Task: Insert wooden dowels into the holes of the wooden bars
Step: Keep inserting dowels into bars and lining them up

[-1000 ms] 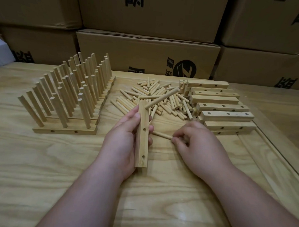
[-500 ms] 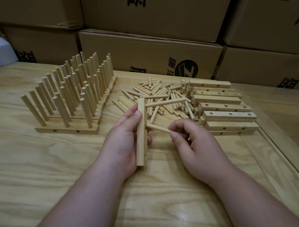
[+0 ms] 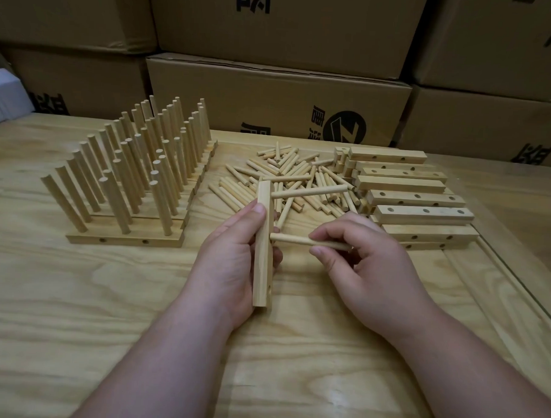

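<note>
While the left hand (image 3: 234, 254) grips a wooden bar (image 3: 263, 243) held on end above the table (image 3: 74, 310), the right hand (image 3: 360, 260) pinches a dowel (image 3: 307, 241) level, its tip at the bar's side, apparently at a hole; a second dowel (image 3: 309, 191) already projects from the bar's upper end; loose dowels (image 3: 288, 174) lie heaped beyond; undrilled-side-up bars (image 3: 410, 199) are stacked right of the heap; finished bars with upright dowels (image 3: 137, 171) stand in rows to the left; closed cardboard boxes (image 3: 272, 98) are stacked behind the table, contents hidden.
</note>
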Demonstrator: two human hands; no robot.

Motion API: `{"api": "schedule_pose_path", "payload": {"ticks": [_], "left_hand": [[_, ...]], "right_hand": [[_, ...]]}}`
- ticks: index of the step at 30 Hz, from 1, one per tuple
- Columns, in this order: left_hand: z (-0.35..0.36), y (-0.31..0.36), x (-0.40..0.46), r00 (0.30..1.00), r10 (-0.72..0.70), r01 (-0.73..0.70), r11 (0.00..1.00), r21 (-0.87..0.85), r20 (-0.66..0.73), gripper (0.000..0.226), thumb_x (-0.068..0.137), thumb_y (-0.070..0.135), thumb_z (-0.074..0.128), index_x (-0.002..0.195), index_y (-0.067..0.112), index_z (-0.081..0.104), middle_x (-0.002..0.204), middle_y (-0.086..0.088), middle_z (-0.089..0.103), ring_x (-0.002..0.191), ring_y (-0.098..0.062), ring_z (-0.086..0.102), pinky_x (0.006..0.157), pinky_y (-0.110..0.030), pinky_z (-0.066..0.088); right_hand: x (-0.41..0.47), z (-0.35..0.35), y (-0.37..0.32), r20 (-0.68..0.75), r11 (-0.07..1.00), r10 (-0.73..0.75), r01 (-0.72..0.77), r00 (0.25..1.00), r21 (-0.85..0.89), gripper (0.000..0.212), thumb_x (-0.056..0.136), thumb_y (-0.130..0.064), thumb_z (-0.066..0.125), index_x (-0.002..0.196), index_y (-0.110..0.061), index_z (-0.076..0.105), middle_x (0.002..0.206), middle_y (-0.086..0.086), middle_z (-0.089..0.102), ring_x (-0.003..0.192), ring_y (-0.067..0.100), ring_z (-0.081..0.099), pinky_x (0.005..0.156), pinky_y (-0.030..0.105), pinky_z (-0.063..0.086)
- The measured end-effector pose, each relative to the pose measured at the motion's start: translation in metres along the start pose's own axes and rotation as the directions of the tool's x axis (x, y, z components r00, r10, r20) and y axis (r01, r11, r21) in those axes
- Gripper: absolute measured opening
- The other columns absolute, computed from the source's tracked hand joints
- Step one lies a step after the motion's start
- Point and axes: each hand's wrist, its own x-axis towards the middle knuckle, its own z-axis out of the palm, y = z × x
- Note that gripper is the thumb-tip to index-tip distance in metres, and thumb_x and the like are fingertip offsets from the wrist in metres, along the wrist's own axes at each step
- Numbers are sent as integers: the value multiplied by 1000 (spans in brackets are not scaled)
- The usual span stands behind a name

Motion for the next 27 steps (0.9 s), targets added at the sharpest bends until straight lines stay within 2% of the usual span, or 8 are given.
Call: {"api": "schedule_pose_path", "payload": {"ticks": [9,13,18,24,27], "left_hand": [[-1,-2,0,1000,31,-31,999,16,5,46,96,25,65,136,5,59,76,-7,62,63,-15,58,58,-26,51],[-2,-3,1,998,55,-55,998,25,19,49,92,23,67,136,4,58,76,-7,62,65,-14,58,59,-26,51],[-2,-4,-1,997,77,-78,996,48,17,49,91,23,69,135,3,59,74,-6,63,63,-14,59,57,-26,52],[-2,-1,-3,997,69,-69,997,17,33,44,96,25,63,134,2,61,81,-8,64,68,-16,59,60,-27,52],[0,3,-5,988,152,-149,986,-69,38,42,89,27,61,124,5,69,93,-10,69,77,-16,66,67,-31,56]], "right_hand": [[0,-2,0,5,996,-24,24,1000,-85,12,89,-16,73,99,-21,76,86,-14,63,84,7,61,70,9,42],[0,-1,0,3,989,-50,50,999,-136,15,92,-22,66,101,-19,77,81,-11,63,80,7,60,69,18,46],[-1,-1,-4,19,988,-35,38,999,-147,21,92,-27,60,101,-21,77,78,-13,63,80,5,59,71,19,46],[-3,5,-3,-30,997,-3,0,1000,-83,20,94,-25,60,106,-20,76,83,-19,62,85,1,60,73,7,40],[-4,8,-4,-115,999,-20,14,993,-53,17,97,-20,59,107,-19,73,84,-15,58,81,5,57,70,7,38]]}}
